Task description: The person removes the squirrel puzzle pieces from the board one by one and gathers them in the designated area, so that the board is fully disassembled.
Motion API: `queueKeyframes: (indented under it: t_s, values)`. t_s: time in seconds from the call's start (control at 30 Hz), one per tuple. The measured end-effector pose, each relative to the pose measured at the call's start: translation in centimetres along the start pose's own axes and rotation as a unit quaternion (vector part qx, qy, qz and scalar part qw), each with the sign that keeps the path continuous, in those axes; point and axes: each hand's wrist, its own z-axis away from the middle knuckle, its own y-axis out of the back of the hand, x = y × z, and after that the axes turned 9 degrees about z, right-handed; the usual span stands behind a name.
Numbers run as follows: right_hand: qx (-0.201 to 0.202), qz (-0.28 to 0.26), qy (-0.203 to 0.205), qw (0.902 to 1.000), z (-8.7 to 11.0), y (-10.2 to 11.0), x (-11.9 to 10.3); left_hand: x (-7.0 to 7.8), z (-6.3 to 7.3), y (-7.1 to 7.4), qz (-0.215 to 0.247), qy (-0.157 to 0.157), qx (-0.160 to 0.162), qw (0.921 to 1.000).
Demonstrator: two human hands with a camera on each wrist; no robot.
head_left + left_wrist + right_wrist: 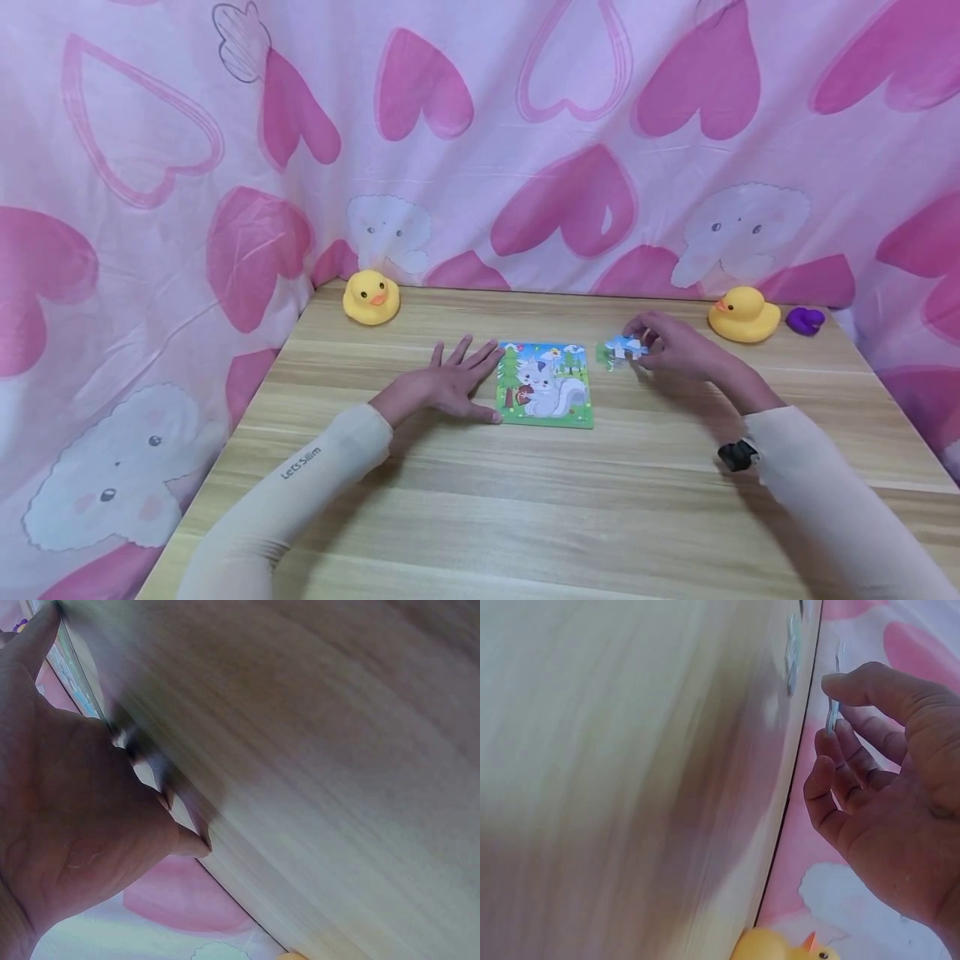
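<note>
A square jigsaw puzzle (551,387) with a squirrel and trees lies flat on the table. My left hand (444,386) rests at its left edge, fingers spread, with thumb and fingertips right at the border; the left wrist view shows this hand (82,802) low over the wood. To the puzzle's right, my right hand (671,346) pinches a jigsaw piece (634,343). In the right wrist view that thin piece (832,716) stands edge-on between the thumb and fingers, raised above the table. Beneath it, more loose pieces (604,358) lie on the wood.
A yellow rubber duck (372,298) sits at the back left of the wooden table (480,508). Another yellow duck (744,315) and a small purple duck (806,321) stand at the back right. A pink heart-patterned cloth (450,192) hangs behind.
</note>
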Motion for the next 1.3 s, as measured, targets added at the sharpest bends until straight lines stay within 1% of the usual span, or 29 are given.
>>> queueKeyframes:
  t_s: [0.23, 0.4, 0.67, 0.9, 1.0, 1.1, 1.2, 1.3]
  values:
    - [-0.021, 0.006, -0.024, 0.9995, 0.8, 0.2, 1.5, 0.0, 0.1, 0.1, 0.003, -0.004, 0.0, 1.0]
    - [-0.033, 0.01, -0.027, 0.999, 1.0, 0.0, 2.4, -0.1, 0.1, 0.1, 0.004, -0.005, -0.001, 1.0]
    - [-0.049, 0.017, -0.026, 0.9983, 0.8, 0.1, 2.8, 0.0, 0.0, 0.0, 0.003, -0.002, 0.002, 1.0]
    - [-0.064, 0.017, -0.027, 0.9974, 0.5, 0.4, 2.6, -0.1, 0.0, -0.1, 0.002, -0.001, 0.003, 1.0]
    - [-0.06, 0.013, -0.031, 0.9976, 0.4, 0.5, 2.1, -0.1, 0.0, -0.1, -0.001, 0.0, 0.003, 1.0]
    - [-0.045, 0.012, -0.034, 0.9983, 0.2, 0.4, 1.5, 0.0, 0.0, 0.0, -0.004, 0.002, 0.002, 1.0]
    - [-0.023, 0.016, -0.02, 0.9994, -0.2, 0.2, 0.7, 0.1, 0.1, 0.1, -0.005, 0.002, 0.001, 1.0]
    - [-0.009, 0.013, -0.005, 0.9999, -0.6, -0.2, -0.3, 0.2, 0.1, 0.1, -0.005, 0.001, 0.002, 1.0]
